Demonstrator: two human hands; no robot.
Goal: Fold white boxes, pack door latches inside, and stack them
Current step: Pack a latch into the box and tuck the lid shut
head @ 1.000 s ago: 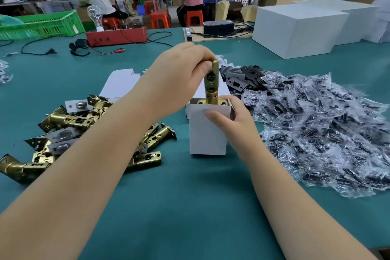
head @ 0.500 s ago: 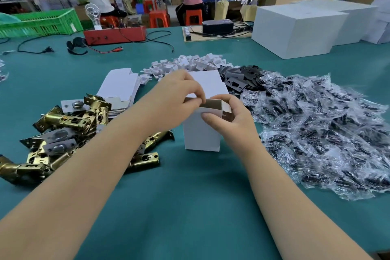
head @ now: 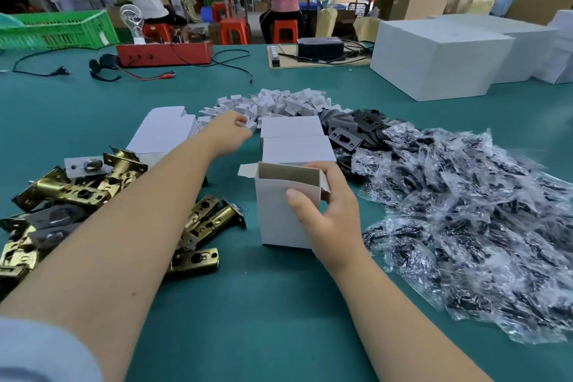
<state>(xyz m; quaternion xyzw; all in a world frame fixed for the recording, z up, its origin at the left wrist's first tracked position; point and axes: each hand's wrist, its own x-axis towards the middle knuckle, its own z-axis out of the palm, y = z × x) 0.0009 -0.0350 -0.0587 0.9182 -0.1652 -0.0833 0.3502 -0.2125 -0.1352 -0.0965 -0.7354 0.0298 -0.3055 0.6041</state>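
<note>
Right hand (head: 333,214) grips the open white box (head: 286,206) mid-frame on the bench while left hand (head: 231,132) pinches a small white insert (head: 248,125) upper-centre; one-handed, that box could tip.

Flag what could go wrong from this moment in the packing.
1. The box stands open-topped, steadied only by the right hand; a nudge from the left forearm reaching past could tip it.
2. The left hand pinches at the small white card pieces; it might lift several or scatter them.
3. Loose latches lie under the forearm and may get dragged.
</note>
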